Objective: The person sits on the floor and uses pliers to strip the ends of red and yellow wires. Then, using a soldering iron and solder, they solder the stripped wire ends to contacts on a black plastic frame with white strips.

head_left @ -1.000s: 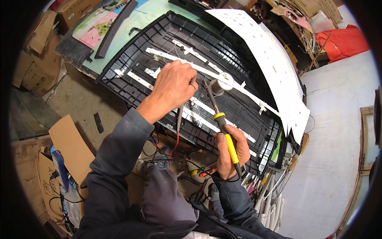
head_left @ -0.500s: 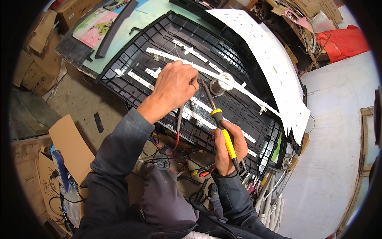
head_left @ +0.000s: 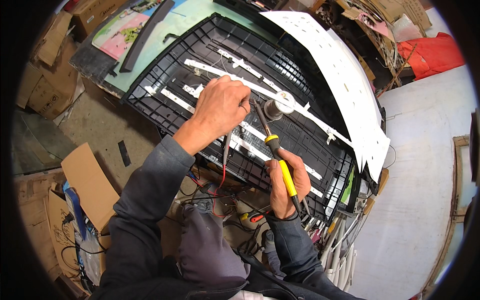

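Observation:
My right hand [head_left: 288, 182] grips a yellow-and-black soldering iron [head_left: 287, 176], its metal tip pointing up and left toward my other hand. Fingers curled together, my left hand [head_left: 222, 106] is over the black plastic back panel [head_left: 165, 70]; what it pinches is hidden. Just right of the iron's tip stands a spool of solder wire [head_left: 283, 102] on the panel. Several white LED strips [head_left: 250, 134] lie across the panel, one long strip passing behind the spool. Below my left hand, a test probe [head_left: 226, 147] with a red lead rests against the panel's near side.
A large white sheet [head_left: 330, 65] with small holes leans along the panel's right side. Tangled cables [head_left: 220, 202] hang by my knees. An open cardboard box [head_left: 90, 185] is at the lower left. White tubes [head_left: 342, 250] stand below the right corner; a dark bar [head_left: 145, 35] lies on the far table.
Almost nothing differs. Both hands stay in place, with only a slight shift of my left hand to the right.

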A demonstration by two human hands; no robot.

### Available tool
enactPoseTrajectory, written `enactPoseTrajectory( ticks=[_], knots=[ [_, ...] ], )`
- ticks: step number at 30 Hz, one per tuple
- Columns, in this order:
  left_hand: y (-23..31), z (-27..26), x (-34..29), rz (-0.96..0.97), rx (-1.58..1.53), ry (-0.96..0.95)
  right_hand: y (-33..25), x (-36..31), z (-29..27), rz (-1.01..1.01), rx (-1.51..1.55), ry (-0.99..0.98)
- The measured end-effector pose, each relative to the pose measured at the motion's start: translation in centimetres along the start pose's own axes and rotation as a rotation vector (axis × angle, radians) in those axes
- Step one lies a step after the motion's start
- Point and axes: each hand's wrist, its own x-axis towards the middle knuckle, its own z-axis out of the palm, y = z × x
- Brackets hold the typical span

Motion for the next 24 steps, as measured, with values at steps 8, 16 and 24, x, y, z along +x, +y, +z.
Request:
enactPoseTrajectory(
  ticks=[8, 16, 24],
  knots=[
    [-0.15, 0.21, 0.04, 0.011, 0.007, 0.014, -0.10, -0.05, -0.02, 0.024, 0.016, -0.005],
    [-0.09, 0.03, -0.10, 0.005, 0.015, 0.001, -0.19, -0.06, 0.00, 0.014, 0.030, -0.011],
    [-0.28, 0.10, -0.21, 0.004, -0.001, 0.010, -0.60, -0.08, 0.18, 0.028, 0.052, -0.011]
  ],
)
